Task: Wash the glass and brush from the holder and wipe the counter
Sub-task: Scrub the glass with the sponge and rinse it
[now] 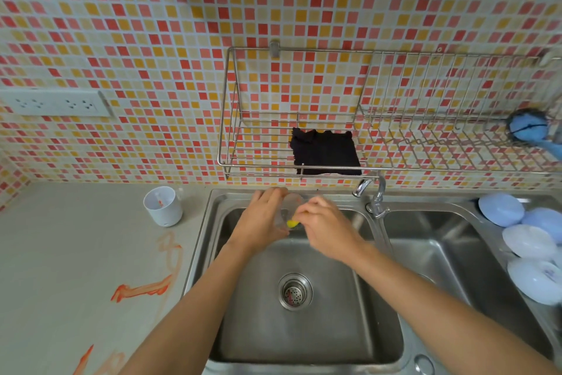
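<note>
Over the far side of the left sink basin [304, 329], my left hand [261, 222] grips a clear glass [292, 202] from the side. My right hand [327, 227] is closed on a small yellow thing [292, 224] pressed at the glass; I cannot tell whether it is the brush or a sponge. A white holder cup [164, 205] stands on the grey counter [76, 253] left of the sink. Orange smears [146, 288] streak the counter. A blue brush [529, 128] hangs at the right end of the wall rack.
A chrome tap [372, 192] stands between the two basins. A wire rack [304, 143] on the tiled wall holds a black cloth [325, 152]. Several pale blue bowls [526, 237] lie upside down right of the right basin. A power socket [54, 104] is on the wall at left.
</note>
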The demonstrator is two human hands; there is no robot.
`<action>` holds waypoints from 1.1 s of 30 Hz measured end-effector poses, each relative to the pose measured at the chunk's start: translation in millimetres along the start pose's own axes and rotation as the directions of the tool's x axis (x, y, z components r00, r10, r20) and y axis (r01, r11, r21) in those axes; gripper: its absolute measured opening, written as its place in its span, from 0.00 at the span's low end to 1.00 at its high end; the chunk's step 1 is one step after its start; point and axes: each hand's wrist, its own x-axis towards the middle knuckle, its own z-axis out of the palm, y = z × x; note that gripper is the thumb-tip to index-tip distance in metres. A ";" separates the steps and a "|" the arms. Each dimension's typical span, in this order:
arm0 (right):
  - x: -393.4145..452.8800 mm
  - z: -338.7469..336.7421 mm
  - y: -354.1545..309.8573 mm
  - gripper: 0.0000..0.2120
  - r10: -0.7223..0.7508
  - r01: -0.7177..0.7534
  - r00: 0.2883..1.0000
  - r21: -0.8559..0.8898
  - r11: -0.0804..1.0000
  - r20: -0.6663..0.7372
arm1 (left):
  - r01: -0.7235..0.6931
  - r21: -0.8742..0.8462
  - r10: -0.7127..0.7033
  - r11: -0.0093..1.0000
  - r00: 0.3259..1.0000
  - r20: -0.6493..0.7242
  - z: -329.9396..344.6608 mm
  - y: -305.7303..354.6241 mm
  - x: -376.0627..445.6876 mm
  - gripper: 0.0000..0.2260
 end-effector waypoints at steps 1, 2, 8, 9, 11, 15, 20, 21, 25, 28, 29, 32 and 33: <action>-3.2 2.7 -9.9 0.13 0.046 -0.046 0.999 0.079 0.996 -0.001 | -0.009 0.017 0.009 1.000 1.000 0.006 -0.2 0.0 1.1 0.34; -6.3 4.6 -17.0 0.13 0.102 -0.100 0.995 0.171 0.980 -0.002 | -0.022 0.029 0.022 0.999 1.000 0.013 -0.6 -0.4 1.6 0.35; -8.5 -11.6 11.1 0.12 -0.023 0.012 0.993 0.095 0.995 0.120 | -0.167 0.159 0.160 0.973 0.986 0.055 -1.6 -1.7 -2.4 0.32; -7.0 -12.4 16.4 0.13 -0.062 0.063 0.991 -0.005 0.998 0.121 | -0.173 0.161 0.166 0.972 0.984 0.059 -0.7 -0.6 -1.7 0.32; -7.0 -11.2 13.4 0.15 -0.079 0.098 0.988 -0.143 0.985 0.134 | -0.162 0.136 0.158 0.977 0.987 0.043 -1.6 3.5 1.7 0.31; -14.8 -4.0 -3.6 0.13 -0.125 0.147 0.978 -0.126 0.981 0.166 | -0.165 0.069 0.161 0.984 0.985 0.055 0.2 2.5 4.4 0.31; -12.1 -1.1 1.7 0.08 -0.113 0.115 0.993 -0.104 0.988 0.023 | -0.061 -0.105 0.066 0.993 0.997 0.041 5.2 2.5 -2.3 0.35; -10.8 -2.2 0.7 0.08 -0.101 0.101 0.995 -0.087 0.991 0.000 | -0.023 -0.151 0.030 0.988 0.999 0.045 4.8 3.2 -3.5 0.37; -7.2 -4.4 -3.5 0.10 -0.031 0.030 0.996 -0.022 0.999 -0.078 | 0.038 -0.244 -0.030 0.969 0.999 0.033 6.6 1.2 -8.5 0.40; -6.0 0.1 -8.8 0.10 -0.023 0.023 0.992 -0.004 1.000 -0.124 | 0.064 -0.230 -0.072 0.971 0.997 -0.025 10.4 4.0 -9.9 0.43; -5.7 1.8 -10.6 0.10 -0.024 0.024 0.990 0.000 1.000 -0.136 | 0.069 -0.188 -0.085 0.980 0.993 -0.082 11.7 4.8 -9.8 0.42; -6.6 7.4 -11.7 0.09 -0.026 0.025 0.979 -0.007 1.000 -0.200 | 0.074 0.004 -0.071 0.997 0.972 -0.223 10.3 5.1 -8.7 0.36; -8.3 8.9 -12.2 0.09 -0.040 0.037 0.975 -0.015 0.999 -0.220 | 0.048 0.025 -0.041 0.999 0.973 -0.227 8.9 3.7 -7.4 0.35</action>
